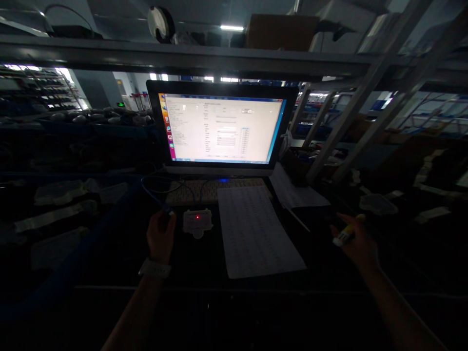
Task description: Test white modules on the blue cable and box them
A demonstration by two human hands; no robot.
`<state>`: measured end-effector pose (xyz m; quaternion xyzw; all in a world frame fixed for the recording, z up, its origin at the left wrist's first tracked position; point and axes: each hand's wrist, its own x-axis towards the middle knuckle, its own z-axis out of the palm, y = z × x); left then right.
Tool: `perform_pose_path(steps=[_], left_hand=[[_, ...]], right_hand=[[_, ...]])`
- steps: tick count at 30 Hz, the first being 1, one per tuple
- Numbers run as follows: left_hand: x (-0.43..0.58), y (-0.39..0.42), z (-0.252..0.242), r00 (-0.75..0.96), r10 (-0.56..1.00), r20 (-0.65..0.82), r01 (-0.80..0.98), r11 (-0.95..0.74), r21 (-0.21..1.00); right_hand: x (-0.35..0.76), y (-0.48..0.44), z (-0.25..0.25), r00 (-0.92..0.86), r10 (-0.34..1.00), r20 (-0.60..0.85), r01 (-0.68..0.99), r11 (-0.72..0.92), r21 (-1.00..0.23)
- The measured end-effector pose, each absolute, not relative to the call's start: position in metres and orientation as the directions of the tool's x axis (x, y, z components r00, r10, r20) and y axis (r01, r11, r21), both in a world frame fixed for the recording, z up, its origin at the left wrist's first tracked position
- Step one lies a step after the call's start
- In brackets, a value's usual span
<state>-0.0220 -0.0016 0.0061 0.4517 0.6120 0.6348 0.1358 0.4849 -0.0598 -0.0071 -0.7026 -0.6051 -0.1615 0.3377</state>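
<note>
My left hand (161, 236), with a pale band on its wrist, pinches the plug end of a blue cable (155, 199) left of the keyboard's front edge. Just to its right lies a small white plastic device (197, 223) with a red light glowing on it; the plug is apart from it. On the right side of the desk, my right hand (358, 243) is closed around a yellow-and-white marker pen (345, 235), its white end pointing to the lower left. Darkness hides what lies just beyond those fingers.
A lit monitor (223, 129) stands behind the keyboard (183, 192). A printed sheet (256, 234) overlaps the keyboard, with more papers (298, 190) to its right. A blue bin (109, 234) of plastic parts is at left; white parts (378, 204) lie at right. Shelf posts rise there.
</note>
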Motion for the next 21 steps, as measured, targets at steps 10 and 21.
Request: perform_pose_path(steps=[10, 21], left_hand=[[-0.0222, -0.0001, 0.0041, -0.566, 0.719, 0.404, 0.356, -0.229, 0.906], [-0.0194, -0.0026, 0.0070, -0.554, 0.736, 0.389, 0.316, -0.246, 0.916]], right_hand=[[0.4852, -0.0570, -0.0097, 0.238, 0.697, 0.677, 0.955, -0.040, -0.295], [0.4864, -0.0578, -0.0109, 0.264, 0.716, 0.646, 0.942, -0.049, -0.331]])
